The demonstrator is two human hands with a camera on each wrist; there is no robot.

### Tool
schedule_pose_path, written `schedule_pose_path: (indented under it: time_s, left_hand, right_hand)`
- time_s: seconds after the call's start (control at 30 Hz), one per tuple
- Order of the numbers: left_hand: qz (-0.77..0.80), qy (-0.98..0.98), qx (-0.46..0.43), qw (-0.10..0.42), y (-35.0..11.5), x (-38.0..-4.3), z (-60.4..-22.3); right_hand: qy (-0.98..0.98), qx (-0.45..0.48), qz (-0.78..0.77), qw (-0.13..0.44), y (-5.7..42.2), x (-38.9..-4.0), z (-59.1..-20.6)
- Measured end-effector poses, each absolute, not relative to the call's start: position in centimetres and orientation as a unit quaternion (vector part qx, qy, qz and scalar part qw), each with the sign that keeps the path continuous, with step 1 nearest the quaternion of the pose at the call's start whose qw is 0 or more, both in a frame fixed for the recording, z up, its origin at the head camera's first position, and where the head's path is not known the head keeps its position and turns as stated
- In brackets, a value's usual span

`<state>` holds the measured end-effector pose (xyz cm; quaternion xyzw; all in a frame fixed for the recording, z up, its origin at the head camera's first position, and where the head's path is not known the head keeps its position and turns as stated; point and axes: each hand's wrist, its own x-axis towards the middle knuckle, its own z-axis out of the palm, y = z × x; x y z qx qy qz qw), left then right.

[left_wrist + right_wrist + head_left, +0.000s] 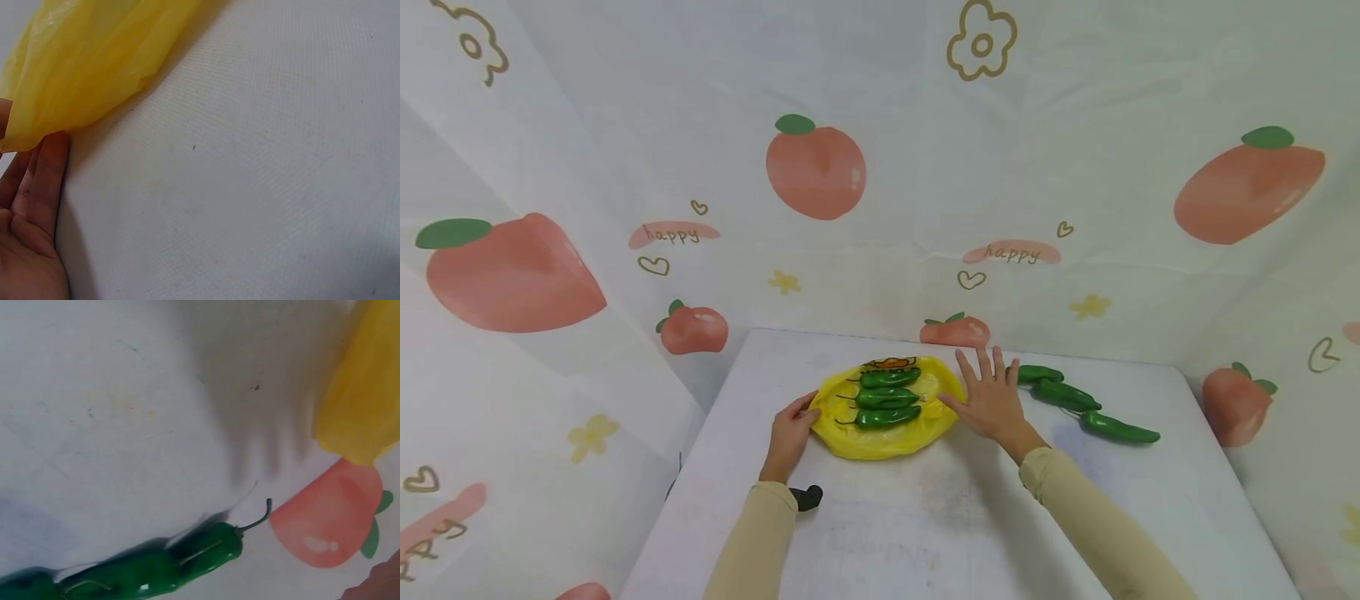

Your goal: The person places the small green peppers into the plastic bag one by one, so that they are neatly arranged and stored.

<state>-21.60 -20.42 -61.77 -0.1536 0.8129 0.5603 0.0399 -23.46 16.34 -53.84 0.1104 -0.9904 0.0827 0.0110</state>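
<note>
A yellow plastic bag (857,448) lies spread on the white table, with three green peppers (887,398) side by side on top, stems to the left. My left hand (790,432) pinches the bag's left edge. In the left wrist view, the fingers (47,181) lie under the yellow plastic and a bit of thumb shows above it. At the bag's right edge my right hand (992,404) is spread with straight fingers. It casts a finger shadow on the table in the right wrist view, where only a sliver of hand shows. Whether its thumb touches the bag, I cannot tell.
Right of my right hand, three more green peppers (1066,396) lie in a slanting row, one partly behind the fingers. A small black object (808,498) shows beside my left forearm. A fruit-printed white curtain (880,275) closes off the table's back and sides.
</note>
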Motion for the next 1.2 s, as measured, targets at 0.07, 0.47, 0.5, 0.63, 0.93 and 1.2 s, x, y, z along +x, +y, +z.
schedule_pose_path:
  time_s: [0.07,0.47,0.5,0.63,0.93,1.2]
  left_hand:
    - [0.561,0.813,-0.153,0.040,-20.4,-21.6,-61.8]
    - [0.559,0.812,-0.160,0.040,-20.6,-21.6,-61.9]
    - [0.559,0.812,-0.160,0.042,-20.6,-21.6,-61.9]
    - [0.563,0.809,-0.161,0.045,-20.6,-21.6,-61.9]
    - [0.569,0.805,-0.163,0.038,-20.5,-21.6,-61.7]
    - [0.581,0.797,-0.160,0.038,-20.5,-21.7,-61.8]
  right_hand:
    - [-0.991,0.106,0.086,0.005,16.7,-23.3,-53.8]
    - [-0.989,0.096,0.108,0.017,19.0,-22.8,-54.9]
    - [-0.989,0.095,0.111,0.017,19.2,-22.8,-55.0]
    - [-0.990,0.086,0.114,0.017,20.0,-22.7,-55.2]
    - [-0.991,0.078,0.101,0.026,21.9,-22.1,-55.9]
    - [-0.991,0.068,0.107,0.035,24.1,-21.4,-55.9]
